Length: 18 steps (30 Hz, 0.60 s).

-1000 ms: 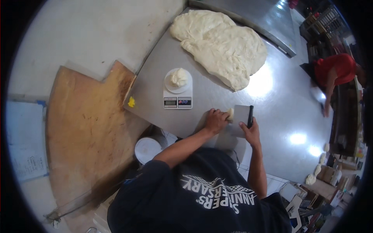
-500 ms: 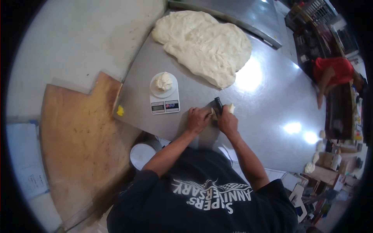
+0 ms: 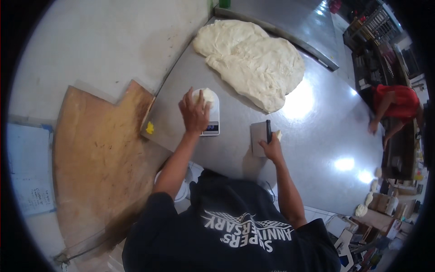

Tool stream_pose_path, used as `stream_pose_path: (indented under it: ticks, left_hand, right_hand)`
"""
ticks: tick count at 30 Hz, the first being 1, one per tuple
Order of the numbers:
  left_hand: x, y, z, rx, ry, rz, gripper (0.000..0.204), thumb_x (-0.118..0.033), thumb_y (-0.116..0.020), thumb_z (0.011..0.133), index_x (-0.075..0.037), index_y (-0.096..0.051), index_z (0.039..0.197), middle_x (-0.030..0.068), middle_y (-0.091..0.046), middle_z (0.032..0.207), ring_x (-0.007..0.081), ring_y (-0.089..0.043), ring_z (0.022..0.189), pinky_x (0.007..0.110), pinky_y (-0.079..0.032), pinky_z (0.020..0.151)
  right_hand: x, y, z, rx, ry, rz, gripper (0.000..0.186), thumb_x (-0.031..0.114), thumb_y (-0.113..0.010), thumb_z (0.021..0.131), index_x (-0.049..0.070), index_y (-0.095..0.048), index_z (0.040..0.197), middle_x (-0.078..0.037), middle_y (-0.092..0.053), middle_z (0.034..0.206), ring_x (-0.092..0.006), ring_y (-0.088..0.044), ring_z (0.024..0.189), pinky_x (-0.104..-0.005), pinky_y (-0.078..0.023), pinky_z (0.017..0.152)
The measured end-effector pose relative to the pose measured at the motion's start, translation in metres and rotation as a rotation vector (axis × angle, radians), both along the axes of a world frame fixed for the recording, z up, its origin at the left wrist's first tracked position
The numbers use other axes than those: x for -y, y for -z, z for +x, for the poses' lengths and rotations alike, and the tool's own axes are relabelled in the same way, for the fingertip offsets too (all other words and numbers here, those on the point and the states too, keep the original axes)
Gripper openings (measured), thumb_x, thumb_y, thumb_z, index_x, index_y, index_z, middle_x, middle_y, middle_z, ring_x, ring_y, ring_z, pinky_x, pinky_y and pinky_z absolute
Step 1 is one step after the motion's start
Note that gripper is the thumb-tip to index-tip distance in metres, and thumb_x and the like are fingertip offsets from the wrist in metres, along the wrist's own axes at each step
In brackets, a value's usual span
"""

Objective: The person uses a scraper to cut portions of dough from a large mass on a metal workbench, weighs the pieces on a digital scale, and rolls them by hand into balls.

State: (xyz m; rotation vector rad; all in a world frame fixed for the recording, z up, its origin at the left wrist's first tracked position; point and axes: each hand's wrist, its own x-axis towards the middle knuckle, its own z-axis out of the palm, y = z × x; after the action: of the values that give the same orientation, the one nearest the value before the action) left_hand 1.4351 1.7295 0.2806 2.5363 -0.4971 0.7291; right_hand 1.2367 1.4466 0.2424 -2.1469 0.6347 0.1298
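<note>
My left hand [image 3: 195, 113] reaches over the white kitchen scale [image 3: 215, 115], fingers spread against the near left side of a pale dough lump [image 3: 207, 94] on its plate. The hand covers part of the lump and of the scale's panel, and whether it grips any dough is hidden. Closed round the black handle of a dough scraper [image 3: 259, 139], my right hand [image 3: 273, 148] holds the metal blade just above the steel table. A small piece of dough [image 3: 278, 134] shows beside that hand's fingers. Farther back lies a large, flattened mass of dough [image 3: 253, 61].
The steel table [image 3: 317, 149] has several small dough pieces [image 3: 361, 210] along its right edge. A wall and a brown board [image 3: 104, 158] border its left side. Another person in red [image 3: 396, 102] leans in at the far right. A yellow scrap [image 3: 150, 128] lies at the left corner.
My left hand has left the scraper's side and moved up and left onto the scale. The scraper has turned so its blade shows broadly, still in my right hand.
</note>
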Motion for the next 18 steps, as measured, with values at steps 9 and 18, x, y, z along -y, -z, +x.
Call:
stream_pose_path:
  ticks: [9, 18]
  left_hand:
    - [0.141, 0.081, -0.137, -0.343, 0.603, -0.045, 0.042, -0.017, -0.067, 0.09, -0.011, -0.067, 0.132, 0.0136, -0.064, 0.129, 0.0343, -0.058, 0.122, 0.049, -0.045, 0.106]
    - [0.133, 0.059, -0.13, -0.59, 0.633, -0.099, 0.026, -0.02, -0.069, 0.092, -0.007, -0.073, 0.115, 0.0112, -0.071, 0.098, 0.0347, -0.067, 0.097, 0.044, -0.054, 0.088]
  right_hand:
    - [0.012, -0.034, -0.048, 0.175, 0.362, 0.586, 0.047, 0.018, -0.078, 0.092, -0.002, -0.058, 0.13, -0.012, -0.071, 0.111, -0.0197, -0.069, 0.095, -0.0347, -0.057, 0.084]
    - [0.022, -0.038, -0.056, 0.156, 0.225, 0.126, 0.033, 0.018, -0.078, 0.09, -0.004, -0.061, 0.109, -0.015, -0.072, 0.092, -0.0217, -0.069, 0.084, -0.0365, -0.055, 0.074]
